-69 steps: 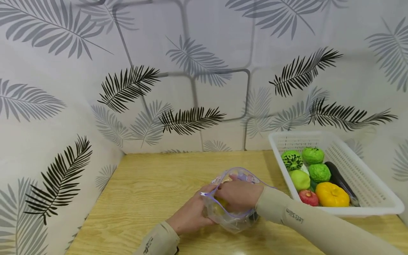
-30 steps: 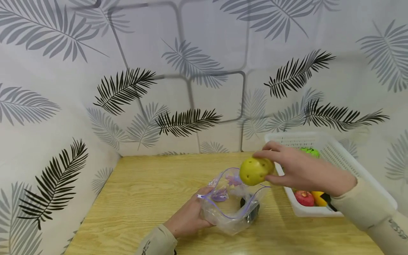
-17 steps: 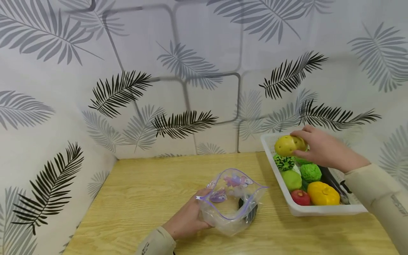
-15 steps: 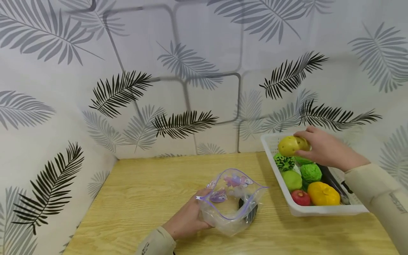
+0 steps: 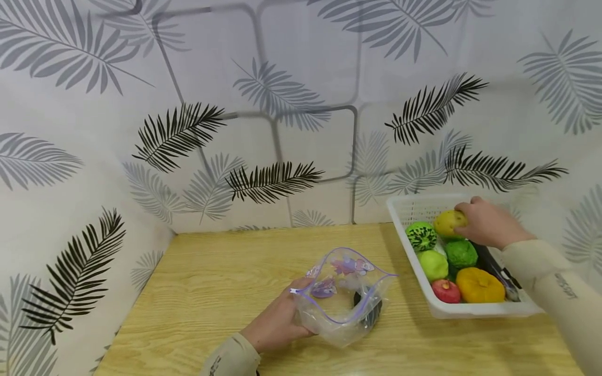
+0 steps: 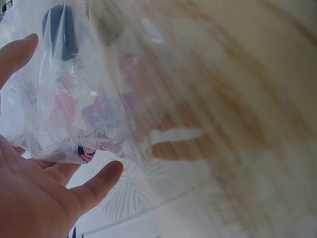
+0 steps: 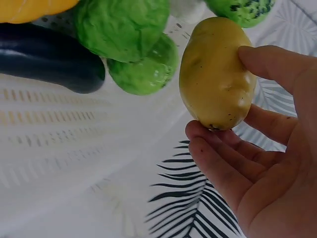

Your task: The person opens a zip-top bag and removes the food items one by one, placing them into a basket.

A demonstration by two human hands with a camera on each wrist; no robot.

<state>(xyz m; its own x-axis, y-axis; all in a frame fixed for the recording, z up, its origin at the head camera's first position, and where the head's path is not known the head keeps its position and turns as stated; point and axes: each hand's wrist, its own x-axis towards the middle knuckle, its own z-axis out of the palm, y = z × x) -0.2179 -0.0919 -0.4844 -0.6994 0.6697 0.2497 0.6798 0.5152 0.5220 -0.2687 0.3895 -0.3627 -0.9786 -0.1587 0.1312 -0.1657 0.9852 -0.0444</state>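
My right hand (image 5: 491,224) holds a yellow potato (image 7: 215,74) over the back part of a white plastic basket (image 5: 479,310). In the right wrist view the thumb presses one side of it and fingers touch its lower end. My left hand (image 5: 277,321) grips the left side of a clear zip bag (image 5: 329,334) with a purple-edged mouth, which gapes upward. Inside the bag, at the right, lies a dark oval thing (image 5: 373,313); its kind is unclear. The left wrist view shows the thumb and fingers on either side of the wrinkled plastic.
In the basket lie a speckled green ball-shaped vegetable (image 5: 420,236), a green cabbage (image 5: 462,254), a pale green fruit (image 5: 432,265), a red apple (image 5: 446,291), a yellow pumpkin (image 5: 479,286) and an eggplant (image 7: 49,57). The wooden table (image 5: 226,271) meets a leaf-patterned backdrop (image 5: 263,68).
My right hand has come out of the bag with the potato, carried it right over the basket and lowered it there. The left hand has stayed on the bag.
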